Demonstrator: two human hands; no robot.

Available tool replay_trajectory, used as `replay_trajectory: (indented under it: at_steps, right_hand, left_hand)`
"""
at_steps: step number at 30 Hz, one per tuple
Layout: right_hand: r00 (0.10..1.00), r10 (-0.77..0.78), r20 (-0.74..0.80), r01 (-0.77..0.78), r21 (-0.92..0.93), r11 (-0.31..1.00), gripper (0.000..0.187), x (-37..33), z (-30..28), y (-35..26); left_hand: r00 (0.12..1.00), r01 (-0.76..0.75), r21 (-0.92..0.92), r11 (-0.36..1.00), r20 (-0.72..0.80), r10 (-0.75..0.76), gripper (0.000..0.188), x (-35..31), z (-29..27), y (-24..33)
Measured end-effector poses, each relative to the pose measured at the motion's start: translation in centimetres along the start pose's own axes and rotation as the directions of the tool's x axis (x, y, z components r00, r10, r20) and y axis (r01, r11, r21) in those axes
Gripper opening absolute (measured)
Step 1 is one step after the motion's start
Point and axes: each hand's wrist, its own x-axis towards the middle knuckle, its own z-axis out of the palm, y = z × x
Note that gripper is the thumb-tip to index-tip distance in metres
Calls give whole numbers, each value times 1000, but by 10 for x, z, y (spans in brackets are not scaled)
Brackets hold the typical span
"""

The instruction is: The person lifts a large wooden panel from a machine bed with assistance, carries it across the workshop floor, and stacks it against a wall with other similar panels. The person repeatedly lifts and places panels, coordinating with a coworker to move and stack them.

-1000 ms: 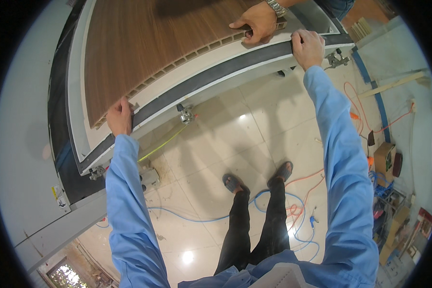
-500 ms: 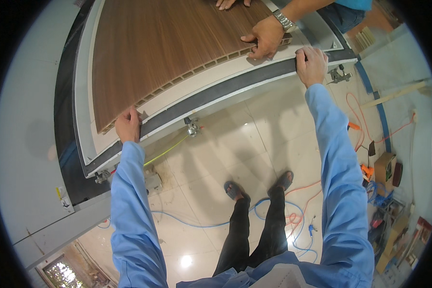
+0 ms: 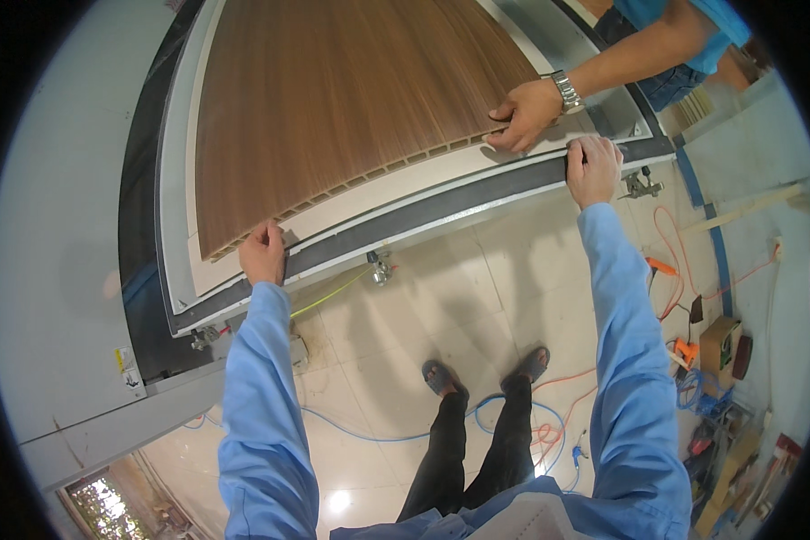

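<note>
A brown wood-grain hollow panel lies on a pale board inside a grey metal frame with a black rim strip. At the panel's near left end, my left hand pinches its hollow-celled edge, wrist over the rim. My right hand is curled over the rim near the frame's right corner, its fingertips partly hidden, apart from the panel. Beyond it, a co-worker's hand with a metal wristwatch holds the panel's near right corner.
Metal valve fittings hang under the frame's front side. Blue and orange hoses trail over the tiled floor around my feet. At the right lie an open cardboard box and tools. A grey wall-like surface stands left.
The panel has shifted and turned slightly relative to the frame, its right corner moving inward with the co-worker's hand. The co-worker's second hand has left view. My hands keep their places.
</note>
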Motion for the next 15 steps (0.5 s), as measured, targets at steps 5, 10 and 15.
replay_trajectory:
  at_steps: [5, 10, 15]
  right_hand:
    - [1000, 2, 19, -2, 3, 1000, 19, 1, -1, -2]
    - [998, -1, 62, 1, -7, 1000, 19, 5, -6, -1]
    - [961, 100, 257, -72, -116, 991, 23, 28, -7, 2]
  left_hand:
    - [997, -58, 45, 997, -44, 60, 30, -1, -2, 8]
    - [985, -131, 51, 990, -105, 136, 22, -2, -4, 16]
    - [973, -137, 281, 950, -141, 182, 35, -1, -11, 18]
